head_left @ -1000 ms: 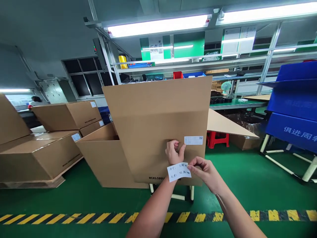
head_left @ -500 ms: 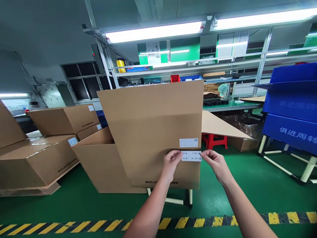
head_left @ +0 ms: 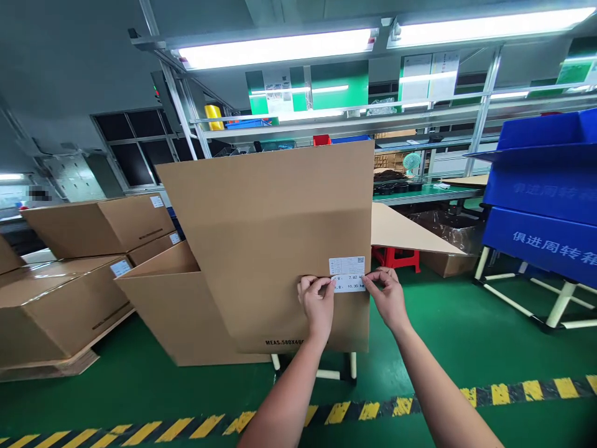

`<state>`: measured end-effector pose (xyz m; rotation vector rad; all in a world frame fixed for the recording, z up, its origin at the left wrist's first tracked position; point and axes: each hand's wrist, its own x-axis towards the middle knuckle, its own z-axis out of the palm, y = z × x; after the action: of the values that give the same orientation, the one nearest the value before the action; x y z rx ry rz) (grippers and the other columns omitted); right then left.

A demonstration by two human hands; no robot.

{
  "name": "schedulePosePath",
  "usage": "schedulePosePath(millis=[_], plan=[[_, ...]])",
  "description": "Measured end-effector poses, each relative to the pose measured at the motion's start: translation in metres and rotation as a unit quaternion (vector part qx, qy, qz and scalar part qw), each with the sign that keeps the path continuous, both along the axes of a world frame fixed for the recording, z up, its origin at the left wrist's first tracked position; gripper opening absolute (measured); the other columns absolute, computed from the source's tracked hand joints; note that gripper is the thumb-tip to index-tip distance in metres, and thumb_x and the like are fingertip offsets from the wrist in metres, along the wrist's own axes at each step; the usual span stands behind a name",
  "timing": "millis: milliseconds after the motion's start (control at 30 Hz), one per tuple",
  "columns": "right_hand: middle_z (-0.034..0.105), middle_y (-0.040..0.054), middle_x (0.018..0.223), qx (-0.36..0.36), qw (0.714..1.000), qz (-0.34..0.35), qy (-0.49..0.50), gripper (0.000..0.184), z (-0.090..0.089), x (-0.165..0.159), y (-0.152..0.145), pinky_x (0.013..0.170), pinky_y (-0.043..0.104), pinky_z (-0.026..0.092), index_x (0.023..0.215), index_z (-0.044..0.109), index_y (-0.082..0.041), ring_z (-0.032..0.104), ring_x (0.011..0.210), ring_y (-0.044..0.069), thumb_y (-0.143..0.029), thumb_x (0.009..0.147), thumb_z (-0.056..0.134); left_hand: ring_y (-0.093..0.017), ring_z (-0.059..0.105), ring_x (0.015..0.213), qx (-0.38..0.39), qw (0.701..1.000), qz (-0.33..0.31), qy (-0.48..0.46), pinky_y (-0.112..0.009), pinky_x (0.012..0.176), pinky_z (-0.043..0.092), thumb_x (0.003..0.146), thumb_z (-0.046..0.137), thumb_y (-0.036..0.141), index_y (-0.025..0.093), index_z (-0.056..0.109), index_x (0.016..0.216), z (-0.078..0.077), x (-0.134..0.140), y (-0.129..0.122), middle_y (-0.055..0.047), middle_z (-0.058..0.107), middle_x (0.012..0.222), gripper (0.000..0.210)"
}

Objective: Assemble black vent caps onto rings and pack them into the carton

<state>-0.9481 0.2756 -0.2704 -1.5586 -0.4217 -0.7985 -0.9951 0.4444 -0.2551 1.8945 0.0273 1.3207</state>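
Note:
A white weight label (head_left: 349, 284), printed with 7.82 and 10.35 kg, is stretched between my hands against a brown cardboard box (head_left: 280, 224). My left hand (head_left: 318, 303) pinches the label's left end, and my right hand (head_left: 386, 296) pinches its right end. Directly above it, a second white label with a square code (head_left: 346, 266) sits on the cardboard; the edges of the two labels meet. Black "MEAS." print (head_left: 283, 342) lies low on the box, partly covered by my left forearm. The box's side flap sticks out to the right.
Several cartons (head_left: 60, 311) are stacked on a pallet at the left. Blue bins (head_left: 541, 224) stand on a white pipe frame at the right. Behind the box are a green-topped workbench (head_left: 429, 194) and a red stool (head_left: 401, 257). Yellow-black tape (head_left: 336, 412) crosses the green floor.
Both hands have raised the weight label, closing the gap beneath the upper label. The view has shifted slightly.

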Motion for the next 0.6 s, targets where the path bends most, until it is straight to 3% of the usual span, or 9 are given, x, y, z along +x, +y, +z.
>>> schedulePosePath(millis=[600], plan=[[0.058,0.0094,0.094,0.02,0.999,-0.041,-0.005,0.032,-0.0042,-0.0016,0.0068,0.084,0.04,0.046,0.075,0.068,-0.018,0.055,0.098,0.026,-0.049,0.081,0.067,-0.021,0.053,0.088,0.0,0.999,0.026,0.021,-0.034,0.081,0.042,0.074,0.081,0.016,0.024,0.073,0.072,0.0027,-0.0027,-0.0058,-0.003,0.058,0.088,0.012]])
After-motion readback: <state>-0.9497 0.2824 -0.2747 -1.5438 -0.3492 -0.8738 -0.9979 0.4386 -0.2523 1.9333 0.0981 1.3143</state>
